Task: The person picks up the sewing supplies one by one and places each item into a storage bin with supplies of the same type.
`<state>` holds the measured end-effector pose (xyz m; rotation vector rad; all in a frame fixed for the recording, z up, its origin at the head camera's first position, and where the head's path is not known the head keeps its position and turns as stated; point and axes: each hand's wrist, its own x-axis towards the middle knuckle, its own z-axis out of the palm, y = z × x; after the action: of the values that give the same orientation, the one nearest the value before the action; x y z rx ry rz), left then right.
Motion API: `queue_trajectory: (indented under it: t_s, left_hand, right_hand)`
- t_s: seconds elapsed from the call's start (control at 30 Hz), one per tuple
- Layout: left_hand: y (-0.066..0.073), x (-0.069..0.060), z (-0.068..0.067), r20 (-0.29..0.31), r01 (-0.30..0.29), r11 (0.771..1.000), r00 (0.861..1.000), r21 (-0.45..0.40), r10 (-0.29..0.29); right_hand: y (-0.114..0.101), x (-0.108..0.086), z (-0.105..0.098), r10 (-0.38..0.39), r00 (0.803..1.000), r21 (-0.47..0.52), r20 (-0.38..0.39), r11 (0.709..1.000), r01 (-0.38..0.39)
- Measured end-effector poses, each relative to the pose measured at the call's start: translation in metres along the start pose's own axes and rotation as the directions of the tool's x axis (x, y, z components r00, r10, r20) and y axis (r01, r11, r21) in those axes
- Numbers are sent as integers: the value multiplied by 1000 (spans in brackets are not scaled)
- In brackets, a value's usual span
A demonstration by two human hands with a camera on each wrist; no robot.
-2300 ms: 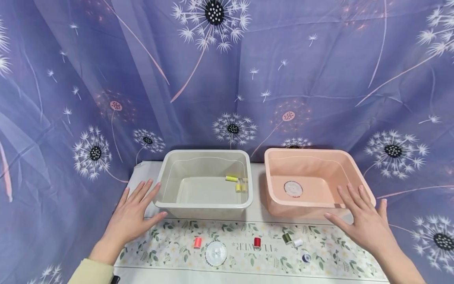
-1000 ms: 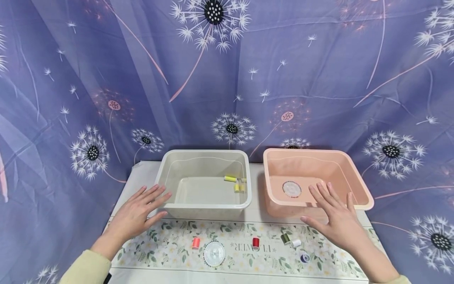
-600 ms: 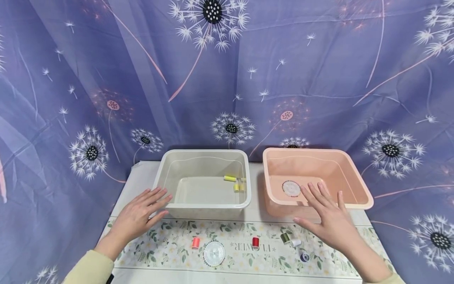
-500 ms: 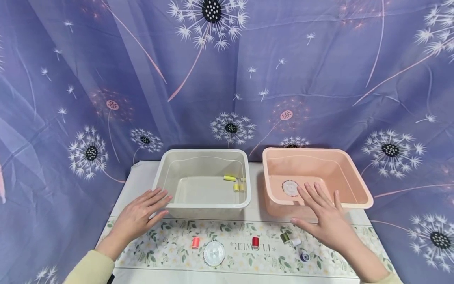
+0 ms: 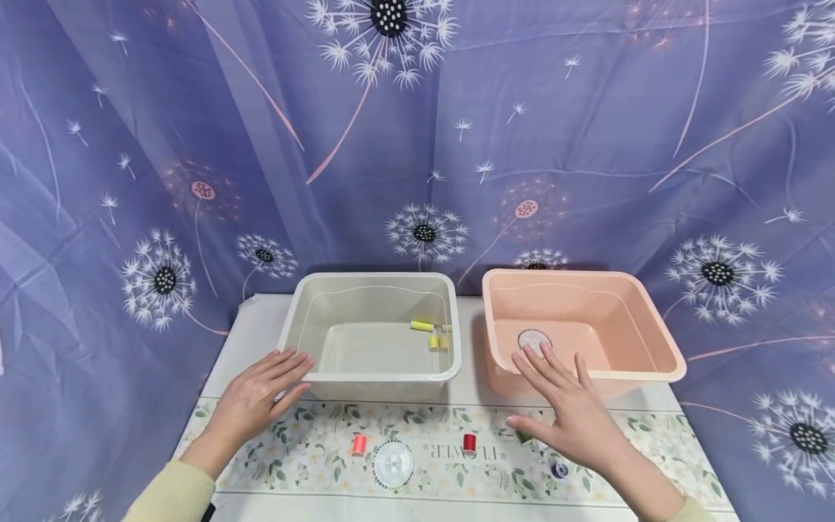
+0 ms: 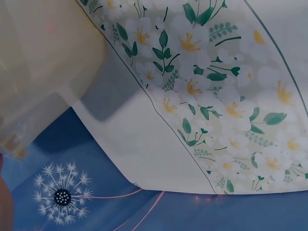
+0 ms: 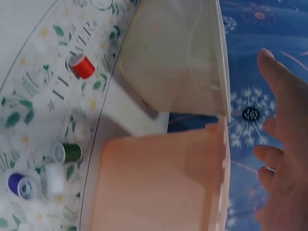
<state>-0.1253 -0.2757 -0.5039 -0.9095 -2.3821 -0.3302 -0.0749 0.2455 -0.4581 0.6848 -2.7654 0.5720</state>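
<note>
l hand (image 5: 253,397) by grey bin's (image 5: 378,377) front l corner, grip wide, fingers out; can't tell if touching. r hand (image 5: 572,420) over pink bin's (image 5: 652,376) front rim, grip wide w/ fingers spread. yellow spools (image 5: 422,325) in grey bin, r side; disc (image 5: 532,336) in pink bin, partly behind r fingers. on desk (image 5: 293,506), l to r: orange spool (image 5: 359,445), 2nd disc (image 5: 393,464), red spool (image 5: 470,444), green spool (image 7: 68,152), white spool (image 7: 55,178), blue spool (image 5: 559,470).
</note>
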Motion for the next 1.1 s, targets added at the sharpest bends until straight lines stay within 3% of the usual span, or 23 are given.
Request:
queue_trajectory:
  t_s: [0.37, 0.6, 0.77, 0.97, 1.1]
  left_hand:
    - [2, -2, 4, -44, 21, 1000, 999, 8, -20]
    - [-2, -4, 11, -112, -9, 1000, 994, 16, 10]
    - [-3, -4, 13, -138, -16, 999, 990, 33, 20]
    - [-2, -5, 13, -108, 1, 998, 994, 57, 5]
    - [-2, -6, 14, -131, -9, 998, 991, 61, 17]
  right_hand:
    - [-28, -1, 12, -98, 994, 55, 51, 994, 95]
    - [-44, -3, 24, -204, 978, 57, 29, 978, 202]
    - [-53, -1, 32, -248, 967, 73, 56, 967, 244]
    - [-64, 3, 48, -322, 944, 103, 77, 944, 313]
    - [-71, 4, 60, -388, 919, 87, 72, 920, 382]
